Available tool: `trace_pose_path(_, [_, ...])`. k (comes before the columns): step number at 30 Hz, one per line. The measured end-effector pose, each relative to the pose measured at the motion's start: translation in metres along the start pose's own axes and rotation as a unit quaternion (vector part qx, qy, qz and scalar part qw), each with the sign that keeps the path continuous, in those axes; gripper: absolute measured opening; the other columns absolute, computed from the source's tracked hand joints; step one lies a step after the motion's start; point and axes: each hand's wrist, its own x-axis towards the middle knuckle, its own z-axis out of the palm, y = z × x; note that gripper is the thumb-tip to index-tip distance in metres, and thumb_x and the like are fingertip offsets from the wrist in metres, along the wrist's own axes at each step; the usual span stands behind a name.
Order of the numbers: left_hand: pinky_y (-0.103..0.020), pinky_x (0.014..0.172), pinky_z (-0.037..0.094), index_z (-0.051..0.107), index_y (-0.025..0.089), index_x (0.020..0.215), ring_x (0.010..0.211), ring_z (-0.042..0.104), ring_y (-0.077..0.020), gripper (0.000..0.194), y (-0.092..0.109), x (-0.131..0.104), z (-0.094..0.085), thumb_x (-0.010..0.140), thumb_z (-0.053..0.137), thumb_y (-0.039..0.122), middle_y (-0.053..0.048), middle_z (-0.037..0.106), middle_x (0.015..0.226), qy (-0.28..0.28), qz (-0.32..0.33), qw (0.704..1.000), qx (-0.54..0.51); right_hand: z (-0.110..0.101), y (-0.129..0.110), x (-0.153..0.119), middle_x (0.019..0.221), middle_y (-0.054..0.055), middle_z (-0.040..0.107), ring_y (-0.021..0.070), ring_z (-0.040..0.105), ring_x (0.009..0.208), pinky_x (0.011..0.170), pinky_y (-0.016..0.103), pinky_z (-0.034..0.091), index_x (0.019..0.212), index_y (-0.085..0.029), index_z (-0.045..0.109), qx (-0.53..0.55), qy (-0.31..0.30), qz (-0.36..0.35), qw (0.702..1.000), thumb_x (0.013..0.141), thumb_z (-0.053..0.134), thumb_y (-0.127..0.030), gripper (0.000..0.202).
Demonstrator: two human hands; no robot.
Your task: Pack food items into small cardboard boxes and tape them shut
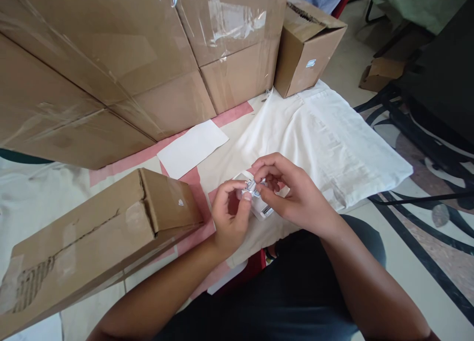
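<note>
small shiny piece [252,186] sits between your fingertips, above a white packet [265,211]. your left hand [230,217] pinches it from the left, thumb and forefinger nearly together; your right hand [292,193] curls in from the right, tips slightly parted, can't tell if gripping. both equally near; long axis unclear.

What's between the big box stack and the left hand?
The head view shows white paper on the striped cloth, between the box stack and left hand.
</note>
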Motion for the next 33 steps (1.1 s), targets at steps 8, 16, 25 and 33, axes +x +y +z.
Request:
trace_pose_path(8, [-0.030,0.082,0.054,0.062,0.022,0.101,0.090,0.065,-0.0158,0.005,-0.0027,-0.0001,-0.0006,0.099,0.060,0.026,-0.003,0.068,0.097,-0.021,0.010,0.998,-0.065,0.0000,0.0000,0.0000,0.094,0.000,0.066,0.0124,0.059,0.078,0.067,0.025,0.043,0.116,-0.022,0.057,0.016,0.006,-0.002,1.000,0.092,0.062,-0.009,0.028])
trace_pose_path(16, [-0.028,0.077,0.054,0.061,0.022,0.101,0.086,0.064,-0.0149,0.007,-0.0009,0.0015,0.0010,0.095,0.065,0.019,-0.002,0.067,0.093,-0.014,0.020,0.999,-0.036,-0.0026,-0.0016,0.0003,0.096,0.001,0.067,0.0149,0.062,0.083,0.072,0.028,0.045,0.113,-0.022,0.059,0.031,-0.002,0.022,0.999,0.090,0.063,-0.010,0.026])
trace_pose_path(25, [-0.027,0.078,0.051,0.064,0.022,0.104,0.086,0.063,-0.0135,0.017,-0.0048,-0.0001,0.0026,0.091,0.070,0.012,-0.002,0.068,0.094,-0.008,0.025,1.000,-0.016,-0.0038,-0.0003,0.0019,0.094,0.001,0.068,0.0154,0.061,0.082,0.075,0.030,0.045,0.113,-0.020,0.059,0.045,-0.012,0.051,0.998,0.091,0.061,-0.012,0.024])
trace_pose_path(33, [-0.027,0.075,0.049,0.063,0.021,0.099,0.082,0.059,-0.0125,0.015,-0.0049,0.0006,0.0023,0.090,0.070,0.011,-0.001,0.065,0.092,-0.011,0.022,0.999,-0.027,-0.0046,0.0025,0.0010,0.093,0.000,0.069,0.0130,0.059,0.076,0.067,0.026,0.043,0.114,-0.021,0.060,0.022,-0.020,0.054,0.998,0.092,0.060,-0.011,0.024])
